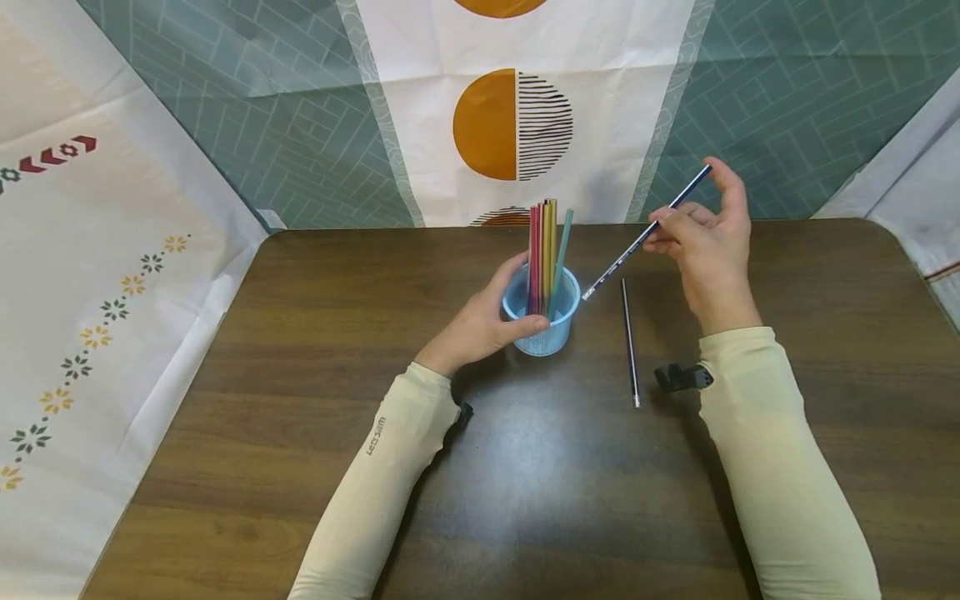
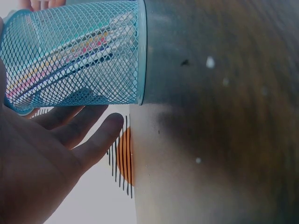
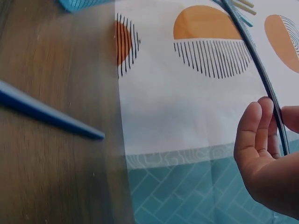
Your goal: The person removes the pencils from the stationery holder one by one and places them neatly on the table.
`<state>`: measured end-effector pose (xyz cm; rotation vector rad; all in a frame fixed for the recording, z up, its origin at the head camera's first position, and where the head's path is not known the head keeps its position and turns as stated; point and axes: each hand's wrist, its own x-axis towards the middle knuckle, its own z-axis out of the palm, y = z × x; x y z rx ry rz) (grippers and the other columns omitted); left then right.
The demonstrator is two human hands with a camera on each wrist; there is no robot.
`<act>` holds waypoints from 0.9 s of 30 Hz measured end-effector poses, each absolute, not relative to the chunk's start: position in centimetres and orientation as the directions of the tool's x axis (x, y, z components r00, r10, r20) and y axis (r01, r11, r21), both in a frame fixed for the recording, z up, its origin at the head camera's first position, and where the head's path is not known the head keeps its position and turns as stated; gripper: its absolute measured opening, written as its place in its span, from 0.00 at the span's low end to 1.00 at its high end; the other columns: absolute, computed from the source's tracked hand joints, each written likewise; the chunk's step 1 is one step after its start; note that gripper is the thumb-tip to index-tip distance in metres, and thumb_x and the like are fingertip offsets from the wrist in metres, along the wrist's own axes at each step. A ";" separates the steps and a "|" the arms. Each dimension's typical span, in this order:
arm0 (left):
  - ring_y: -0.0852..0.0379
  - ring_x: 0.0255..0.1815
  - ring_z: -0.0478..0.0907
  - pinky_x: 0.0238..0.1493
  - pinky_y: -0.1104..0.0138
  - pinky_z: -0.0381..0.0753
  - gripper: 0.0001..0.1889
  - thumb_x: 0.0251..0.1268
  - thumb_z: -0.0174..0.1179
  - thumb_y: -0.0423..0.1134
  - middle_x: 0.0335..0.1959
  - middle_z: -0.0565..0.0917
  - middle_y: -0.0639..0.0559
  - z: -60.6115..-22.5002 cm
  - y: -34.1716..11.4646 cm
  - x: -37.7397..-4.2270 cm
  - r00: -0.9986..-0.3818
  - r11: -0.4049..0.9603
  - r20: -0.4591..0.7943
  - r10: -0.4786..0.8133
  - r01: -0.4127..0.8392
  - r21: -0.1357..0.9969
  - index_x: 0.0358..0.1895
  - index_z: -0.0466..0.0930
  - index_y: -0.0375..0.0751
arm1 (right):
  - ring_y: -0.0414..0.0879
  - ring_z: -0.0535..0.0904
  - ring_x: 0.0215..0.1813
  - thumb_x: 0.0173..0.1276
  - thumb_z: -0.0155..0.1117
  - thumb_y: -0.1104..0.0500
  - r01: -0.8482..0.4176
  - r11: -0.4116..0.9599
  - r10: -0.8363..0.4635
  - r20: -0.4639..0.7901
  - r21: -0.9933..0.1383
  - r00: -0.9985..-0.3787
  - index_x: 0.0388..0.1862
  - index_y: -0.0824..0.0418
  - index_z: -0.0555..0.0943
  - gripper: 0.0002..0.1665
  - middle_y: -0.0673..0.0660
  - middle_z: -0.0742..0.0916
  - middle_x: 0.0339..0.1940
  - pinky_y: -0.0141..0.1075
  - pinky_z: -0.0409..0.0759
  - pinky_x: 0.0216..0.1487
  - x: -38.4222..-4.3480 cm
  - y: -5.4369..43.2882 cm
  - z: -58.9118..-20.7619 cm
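My left hand (image 1: pixel 480 325) grips a light blue mesh pencil cup (image 1: pixel 543 340), its thumb across the near side of the rim. Several colored pencils (image 1: pixel 542 250) stand in the cup, pink, yellow and teal among them. Through the mesh in the left wrist view, their lower ends (image 2: pixel 88 49) show. To the right of the cup, my right hand (image 1: pixel 712 254) pinches a dark blue pencil (image 1: pixel 637 242) between thumb and fingers. This pencil slants, its lower silvery end close to the cup's right rim. Below it, another dark pencil (image 1: pixel 630 346) lies on the table.
The brown wooden table (image 1: pixel 315 400) ends at its far edge against a teal and white patterned cloth (image 1: pixel 615 125). A white cloth with flower prints (image 1: pixel 150 350) hangs along the left side. Small dark wrist cameras (image 1: pixel 682 377) sit at both cuffs.
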<state>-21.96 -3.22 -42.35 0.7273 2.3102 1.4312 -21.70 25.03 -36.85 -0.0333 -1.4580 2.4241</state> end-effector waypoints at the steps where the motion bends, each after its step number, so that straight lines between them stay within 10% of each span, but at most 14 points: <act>1: 0.46 0.67 0.67 0.61 0.47 0.74 0.49 0.63 0.69 0.57 0.76 0.62 0.51 -42.3 -3.2 -22.0 -0.816 0.365 -0.008 0.577 0.249 0.897 0.80 0.45 0.70 | 0.50 0.83 0.27 0.65 0.60 0.79 -0.250 -0.424 0.274 0.139 -0.871 -0.952 0.73 0.51 0.65 0.43 0.61 0.82 0.25 0.37 0.85 0.31 -21.7 25.1 -36.9; 18: 0.45 0.69 0.66 0.62 0.46 0.72 0.49 0.63 0.69 0.57 0.78 0.60 0.50 -42.4 -3.2 -22.0 -0.818 0.380 -0.005 0.576 0.262 0.887 0.80 0.44 0.69 | 0.46 0.81 0.24 0.71 0.58 0.74 -0.064 -0.077 0.112 0.055 -0.995 -0.992 0.78 0.51 0.62 0.41 0.56 0.85 0.28 0.33 0.83 0.30 -21.6 26.7 -36.9; 27: 0.46 0.66 0.68 0.60 0.49 0.74 0.49 0.63 0.68 0.58 0.76 0.63 0.49 -42.3 -3.2 -22.0 -0.815 0.375 0.001 0.579 0.267 0.888 0.80 0.44 0.70 | 0.43 0.80 0.26 0.71 0.58 0.71 0.047 0.358 0.021 -0.042 -0.933 -0.999 0.82 0.52 0.56 0.44 0.52 0.81 0.32 0.34 0.82 0.29 -21.8 28.2 -37.5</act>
